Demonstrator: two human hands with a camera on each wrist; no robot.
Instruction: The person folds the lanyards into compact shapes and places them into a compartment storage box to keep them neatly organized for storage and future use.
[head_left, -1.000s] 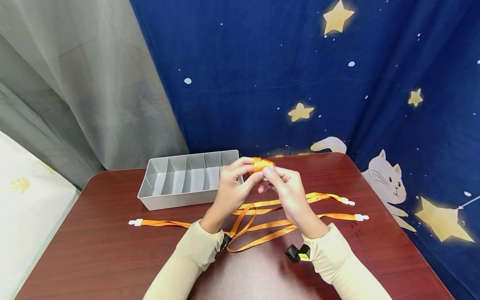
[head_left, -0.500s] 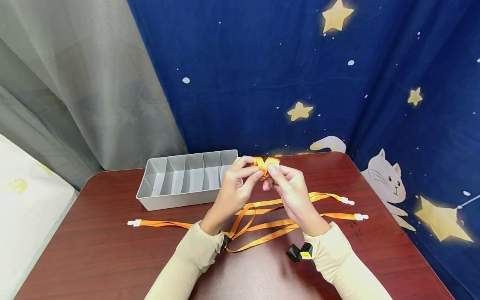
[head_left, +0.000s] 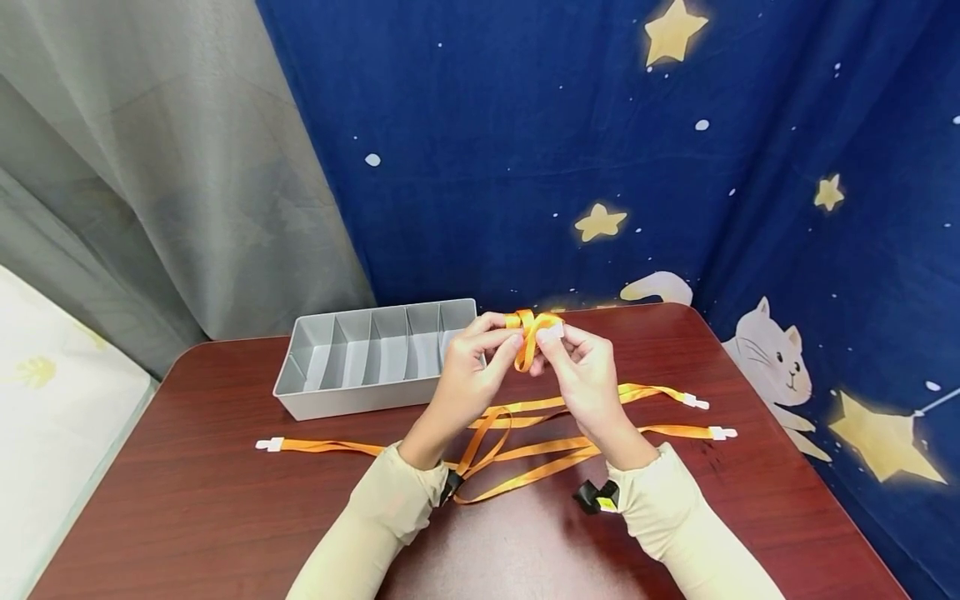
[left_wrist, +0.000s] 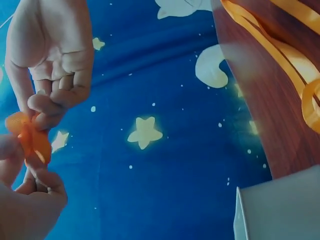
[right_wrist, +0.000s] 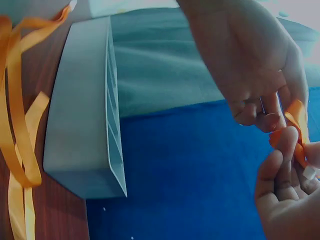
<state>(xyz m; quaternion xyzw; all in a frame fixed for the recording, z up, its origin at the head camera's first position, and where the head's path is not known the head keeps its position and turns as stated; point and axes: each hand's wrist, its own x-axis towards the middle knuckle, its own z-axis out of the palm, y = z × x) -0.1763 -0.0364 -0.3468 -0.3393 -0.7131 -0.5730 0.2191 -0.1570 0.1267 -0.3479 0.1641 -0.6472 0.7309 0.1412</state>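
Note:
Both hands are raised over the table with a bundled orange lanyard (head_left: 528,350) between them. My left hand (head_left: 474,367) pinches the wound part of the strap between thumb and fingers. A loop of strap hangs down between the two hands. My right hand (head_left: 585,375) pinches the other end, where a white plastic clip (right_wrist: 309,173) shows by the thumb in the right wrist view. In the left wrist view the strap (left_wrist: 36,140) is bunched between the fingertips of both hands. Fingers hide part of the bundle.
More orange lanyards (head_left: 525,479) with white clips (head_left: 722,434) lie spread on the brown table (head_left: 210,517), below and beside the forearms. A grey divided tray (head_left: 360,400) stands at the back left, close to my left hand. Curtains hang behind the table.
The compact orange bundle has loosened: a loop of strap now drops between the hands. My right hand has shifted slightly right, away from the left, and the white clip shows more.

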